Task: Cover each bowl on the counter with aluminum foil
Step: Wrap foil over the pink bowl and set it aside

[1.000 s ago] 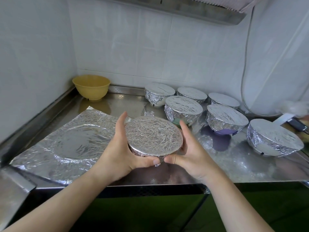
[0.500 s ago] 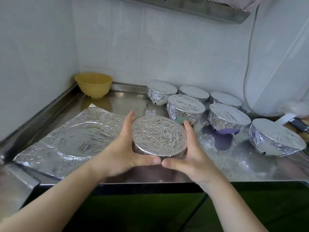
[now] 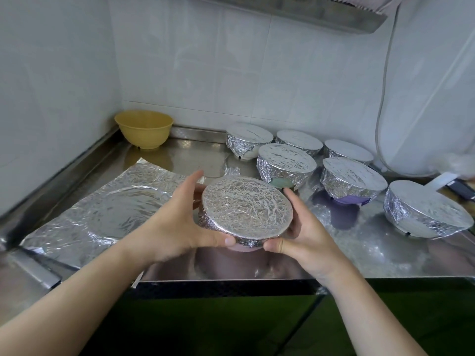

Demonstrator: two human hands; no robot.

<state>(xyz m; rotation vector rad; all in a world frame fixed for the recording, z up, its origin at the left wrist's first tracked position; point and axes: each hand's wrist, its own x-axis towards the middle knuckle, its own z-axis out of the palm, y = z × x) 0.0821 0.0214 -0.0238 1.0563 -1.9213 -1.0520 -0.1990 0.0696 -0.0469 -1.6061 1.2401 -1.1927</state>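
A foil-wrapped bowl [image 3: 246,209] sits cupped between two hands above the front of the steel bench [image 3: 359,255], tilted toward the camera, its crinkled cover pulled tight over the rim. The left hand [image 3: 177,224] curls round its left side, the right hand [image 3: 300,232] round its right, thumbs pressing the near edge. Behind it, six bowls [image 3: 285,163] stand already covered. By the look of it one job remains: the yellow bowl [image 3: 144,128] in the far left corner is bare, and a used foil sheet [image 3: 102,214] lies flat beside the left hand.
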